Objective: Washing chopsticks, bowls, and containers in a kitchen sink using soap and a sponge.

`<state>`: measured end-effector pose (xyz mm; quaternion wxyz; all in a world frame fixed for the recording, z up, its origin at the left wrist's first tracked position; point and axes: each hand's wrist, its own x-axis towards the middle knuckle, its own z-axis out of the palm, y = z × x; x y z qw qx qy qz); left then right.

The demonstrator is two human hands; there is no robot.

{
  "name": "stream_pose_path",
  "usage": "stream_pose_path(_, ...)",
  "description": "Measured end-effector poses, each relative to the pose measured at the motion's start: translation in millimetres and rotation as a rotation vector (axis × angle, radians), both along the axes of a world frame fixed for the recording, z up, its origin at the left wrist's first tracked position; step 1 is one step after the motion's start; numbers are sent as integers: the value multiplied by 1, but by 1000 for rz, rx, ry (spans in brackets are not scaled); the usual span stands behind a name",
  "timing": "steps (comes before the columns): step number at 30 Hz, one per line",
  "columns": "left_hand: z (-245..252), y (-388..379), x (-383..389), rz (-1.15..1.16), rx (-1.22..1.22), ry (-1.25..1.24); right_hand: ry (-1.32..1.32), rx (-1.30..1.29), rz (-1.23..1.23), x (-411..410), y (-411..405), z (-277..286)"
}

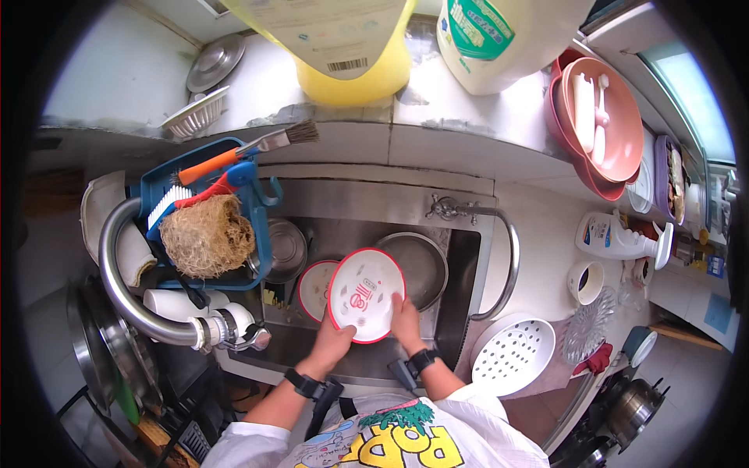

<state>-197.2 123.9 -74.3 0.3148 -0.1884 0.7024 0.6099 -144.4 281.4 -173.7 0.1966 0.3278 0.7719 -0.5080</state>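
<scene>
Both hands grip a white plate point(374, 281) with a red rim and red printed marks, tilted above the stainless-steel sink point(357, 231). My left hand point(332, 344) holds its lower left edge, thumb on the inner face. On the lower right edge, my right hand point(406, 320) has its thumb over the rim. A second red-rimmed dish point(313, 286) lies in the sink, partly hidden behind the held plate. Behind it to the right sits a round metal pan point(430, 266). A round metal dish point(287, 248) is at the sink's left.
Left, a blue plastic basket point(264, 234) carries a fibrous scrubber point(205, 237) and brushes below a curved faucet point(111, 245). A second faucet point(514, 251) arches over the right side. A white perforated colander point(515, 354) and a spray bottle point(614, 235) stand right. Large bottles point(351, 76) line the ledge.
</scene>
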Motion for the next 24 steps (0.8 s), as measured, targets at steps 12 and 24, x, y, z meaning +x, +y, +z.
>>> stream_pose_path(12, 2, 11, 9, 213, -108, -97, -221, -468, -256, -36, -49, 73)
stream_pose_path(24, -1, 15, -1, 188, -76, -122, -187, -406, -200, -37, -34, 45)
